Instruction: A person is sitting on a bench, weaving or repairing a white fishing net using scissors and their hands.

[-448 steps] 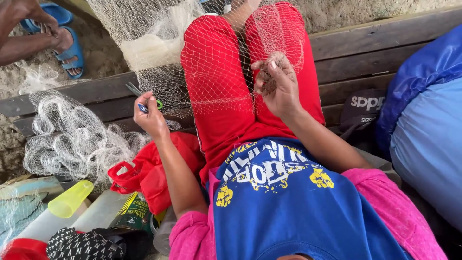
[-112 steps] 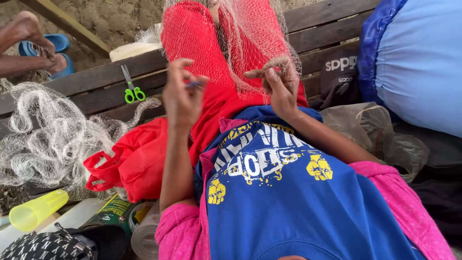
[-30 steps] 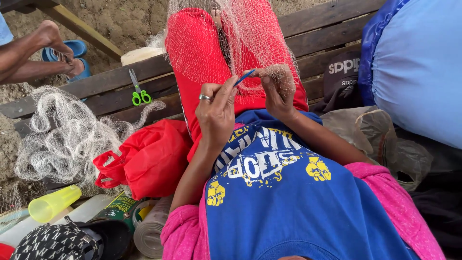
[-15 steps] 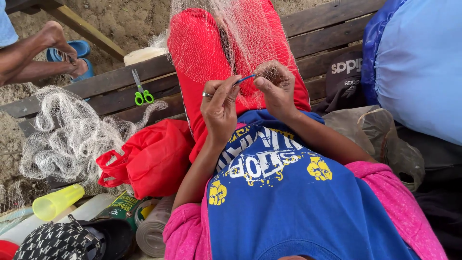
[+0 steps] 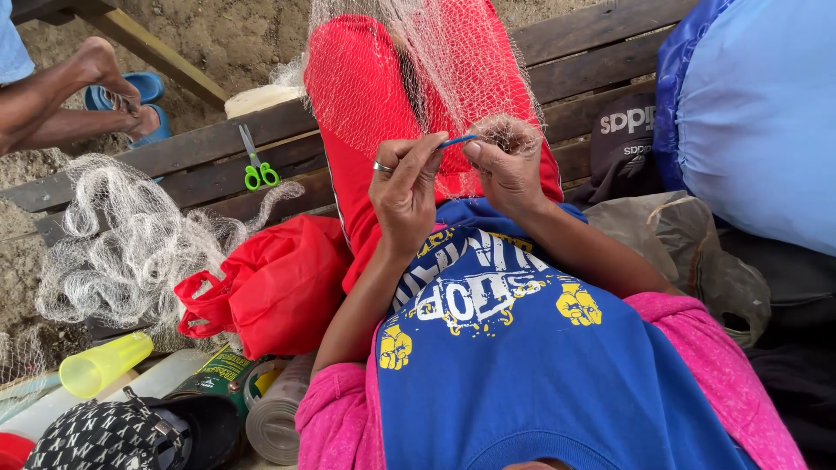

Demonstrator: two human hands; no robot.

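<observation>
both our hands met over the red-trousered lap: left hand [image 5: 405, 187] pinched a thin blue needle [image 5: 456, 141], right hand [image 5: 505, 165] gripped bunched fishing net [image 5: 418, 70], green-handled scissors [image 5: 256, 165] lay left of the lap.

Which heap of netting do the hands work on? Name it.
The netting draped over the red-trousered lap, pinched by the right hand while the left hand holds a blue tool. The other netting heap lies untouched beside the red bag.
</observation>
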